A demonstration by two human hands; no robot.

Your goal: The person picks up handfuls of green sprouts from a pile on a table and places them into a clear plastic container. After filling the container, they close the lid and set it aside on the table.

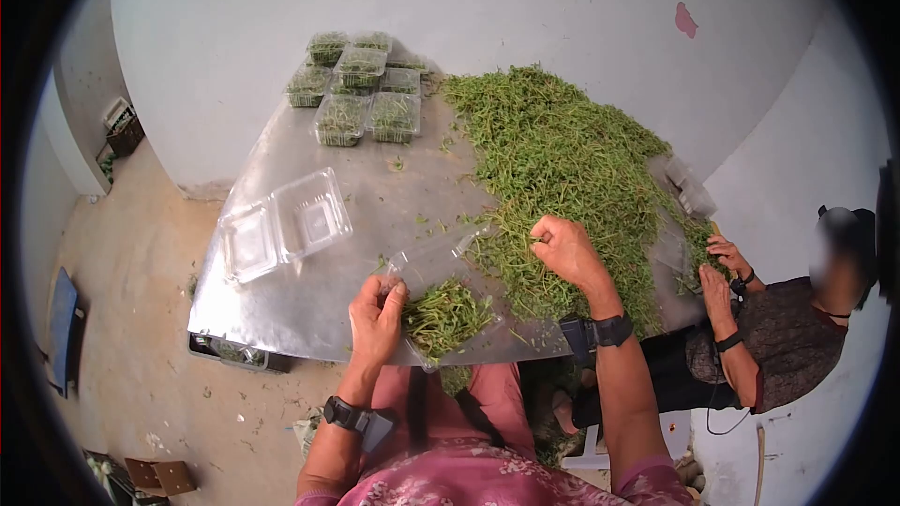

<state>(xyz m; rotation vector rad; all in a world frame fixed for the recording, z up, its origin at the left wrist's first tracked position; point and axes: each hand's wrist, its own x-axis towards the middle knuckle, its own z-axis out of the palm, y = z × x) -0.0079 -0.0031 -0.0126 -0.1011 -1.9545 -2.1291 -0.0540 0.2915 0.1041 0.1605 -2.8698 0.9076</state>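
By the surface's [281,319] near edge, left hand [378,314] pinches container [427,255], seemingly steadying it; right hand [565,248] curls at greens [562,150], grip unclear.

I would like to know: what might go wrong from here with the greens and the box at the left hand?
The box at the left hand lies at the table's near edge, so a pull might tip it off. Its greens are piled loosely, so stems may get caught if the lid is closed.
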